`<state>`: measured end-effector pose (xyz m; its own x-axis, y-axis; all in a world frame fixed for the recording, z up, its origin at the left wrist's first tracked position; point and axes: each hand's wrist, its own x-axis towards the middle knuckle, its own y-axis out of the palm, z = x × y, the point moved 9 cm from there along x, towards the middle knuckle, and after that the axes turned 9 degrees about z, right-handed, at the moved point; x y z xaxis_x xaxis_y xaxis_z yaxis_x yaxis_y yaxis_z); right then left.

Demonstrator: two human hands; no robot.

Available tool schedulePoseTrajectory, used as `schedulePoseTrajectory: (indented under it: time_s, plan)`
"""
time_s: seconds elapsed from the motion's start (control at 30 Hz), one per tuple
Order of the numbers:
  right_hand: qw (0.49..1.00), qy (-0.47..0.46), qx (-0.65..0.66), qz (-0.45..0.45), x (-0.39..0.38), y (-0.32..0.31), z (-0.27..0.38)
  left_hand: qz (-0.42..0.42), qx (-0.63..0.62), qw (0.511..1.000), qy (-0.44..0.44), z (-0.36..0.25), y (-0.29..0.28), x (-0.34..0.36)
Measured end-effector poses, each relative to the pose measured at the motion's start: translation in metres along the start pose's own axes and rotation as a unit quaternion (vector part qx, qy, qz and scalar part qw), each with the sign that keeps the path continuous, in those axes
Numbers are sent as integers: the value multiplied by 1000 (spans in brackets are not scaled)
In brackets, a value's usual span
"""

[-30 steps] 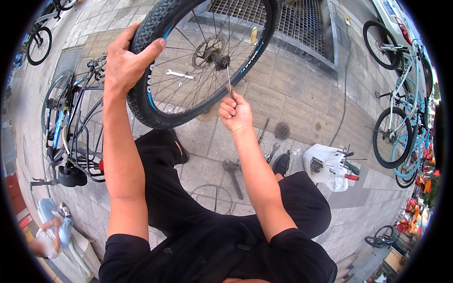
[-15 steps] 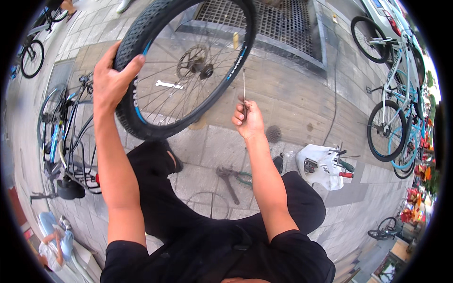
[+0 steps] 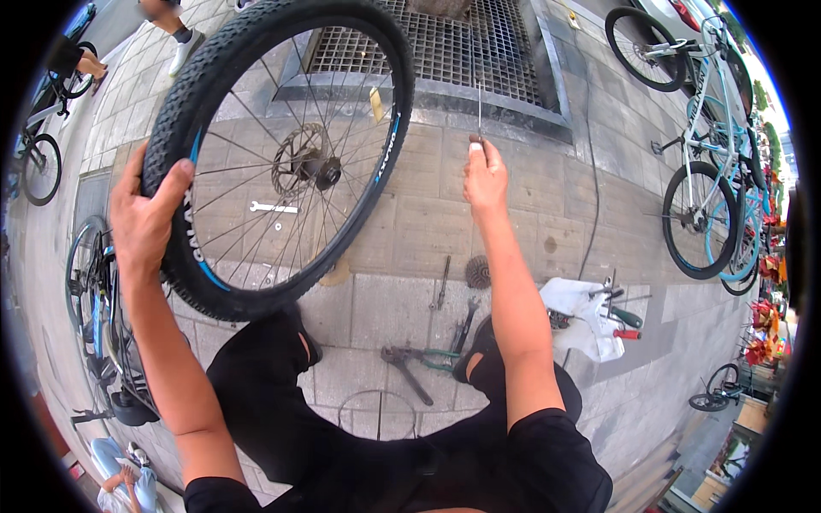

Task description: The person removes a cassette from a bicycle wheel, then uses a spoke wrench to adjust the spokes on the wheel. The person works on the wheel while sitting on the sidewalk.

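My left hand (image 3: pixel 144 221) grips the left side of a bicycle wheel (image 3: pixel 205 77) with a knobby black tire and blue-decalled rim. A brake rotor (image 3: pixel 293 152) surrounds the hub (image 3: pixel 327 173). My right hand (image 3: pixel 486 178) is closed on a thin metal rod (image 3: pixel 480 111), held upright to the right of the wheel, apart from it. Behind the spokes lies a silver spanner (image 3: pixel 274 208). Between and near my feet are a cassette (image 3: pixel 478 272), an adjustable wrench (image 3: pixel 409 373) and green-handled pliers (image 3: pixel 439 359).
A white tool tray (image 3: pixel 560 292) sits right of my knee, beside a cable (image 3: pixel 593 231). A metal grate (image 3: pixel 513 68) is ahead. Bikes stand right (image 3: pixel 699 222) and left (image 3: pixel 98 325). A passer-by's leg (image 3: pixel 184 50) shows at top; a seated person (image 3: pixel 120 470) is lower left.
The rod has come away from the hub and moved up and right with my right hand. My left hand and the wheel have shifted left and down in view.
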<state>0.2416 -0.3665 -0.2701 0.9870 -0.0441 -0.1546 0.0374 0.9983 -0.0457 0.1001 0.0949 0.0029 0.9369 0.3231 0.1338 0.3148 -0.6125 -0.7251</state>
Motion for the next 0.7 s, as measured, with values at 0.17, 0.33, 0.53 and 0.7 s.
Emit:
schedulePoseTrajectory:
  time_s: [0.17,0.33,0.53,0.7]
  plan:
    - [990,36,-135,-22,111,-24,-46,29,-11,998,-55,13,4,14]
    - [961,-164,-206,-87,168,-17,-7,-8,-30,998,-57,43,-2,12]
    - [929,-282,-166,-171,213,-10,48,-46,23,995,-82,55,-29,-9]
    - [915,-109,-359,-147,292,-20,-58,-20,28,995,-89,48,-33,-13]
